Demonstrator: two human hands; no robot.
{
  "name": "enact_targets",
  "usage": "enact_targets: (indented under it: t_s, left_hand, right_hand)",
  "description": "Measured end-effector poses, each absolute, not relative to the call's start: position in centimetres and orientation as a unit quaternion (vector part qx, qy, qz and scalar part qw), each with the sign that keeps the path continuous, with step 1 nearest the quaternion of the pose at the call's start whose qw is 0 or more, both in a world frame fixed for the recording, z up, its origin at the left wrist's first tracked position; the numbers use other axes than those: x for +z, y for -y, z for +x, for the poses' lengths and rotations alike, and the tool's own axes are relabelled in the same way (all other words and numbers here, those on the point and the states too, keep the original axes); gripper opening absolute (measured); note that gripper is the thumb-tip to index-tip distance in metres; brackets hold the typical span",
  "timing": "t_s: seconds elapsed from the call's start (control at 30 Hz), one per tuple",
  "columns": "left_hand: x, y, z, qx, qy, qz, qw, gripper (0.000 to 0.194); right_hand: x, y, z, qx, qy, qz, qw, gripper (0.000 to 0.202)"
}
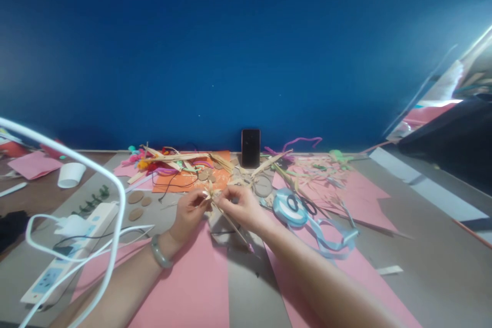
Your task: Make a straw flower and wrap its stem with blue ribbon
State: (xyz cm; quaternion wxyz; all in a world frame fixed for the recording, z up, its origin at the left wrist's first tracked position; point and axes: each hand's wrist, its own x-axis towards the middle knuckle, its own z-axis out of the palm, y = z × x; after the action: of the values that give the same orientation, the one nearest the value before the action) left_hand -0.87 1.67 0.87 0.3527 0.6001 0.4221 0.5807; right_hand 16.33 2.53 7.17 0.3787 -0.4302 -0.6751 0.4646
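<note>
Between my two hands is a small pale straw-like flower [211, 192] with pointed petals. My left hand [191, 211], with a bangle on the wrist, pinches it from the left side. My right hand [240, 207] has its fingers closed at the flower's right edge. A thin stem [235, 227] slants down to the right beneath my right hand. Pink sheets [188, 287] lie under my forearms. Just beyond my hands, dried husk strips [269, 164] and an orange sheet [169, 182] rest on the table.
A black phone [251, 148] stands against the blue wall. Blue ribbon [291, 208] and dark-handled scissors [307, 206] lie to the right. At the left are a power strip [49, 278], a white cable [122, 215], round brown discs [136, 213] and a white cup [71, 175].
</note>
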Motion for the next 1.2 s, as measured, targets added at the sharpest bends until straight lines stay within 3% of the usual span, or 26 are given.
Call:
enact_targets:
  t_s: [0.13, 0.4, 0.77, 0.97, 1.2]
  left_hand:
    - [0.4, -1.6, -1.0, 0.573, -0.42, 0.62, 0.332, 0.017]
    - [0.6, -1.4, -0.9, 0.575, -0.424, 0.608, 0.347, 0.019]
    - [0.8, -1.5, -0.9, 0.544, -0.405, 0.646, 0.35, 0.02]
    - [0.7, -1.3, -0.8, 0.5, -0.374, 0.705, 0.336, 0.02]
    - [0.9, -1.4, -0.9, 0.45, -0.366, 0.749, 0.322, 0.018]
  right_hand:
    - [7.1, -2.5, 16.4, 0.438, 0.676, -0.418, 0.42, 0.036]
    - [6.8, -2.6, 16.1, 0.429, 0.671, -0.421, 0.435, 0.023]
    - [6.9, -2.9, 16.4, 0.436, 0.645, -0.408, 0.477, 0.026]
    - [7.3, -2.9, 16.9, 0.432, 0.698, -0.384, 0.423, 0.013]
    - [6.9, -3.0, 17.1, 0.47, 0.706, -0.361, 0.389, 0.017]
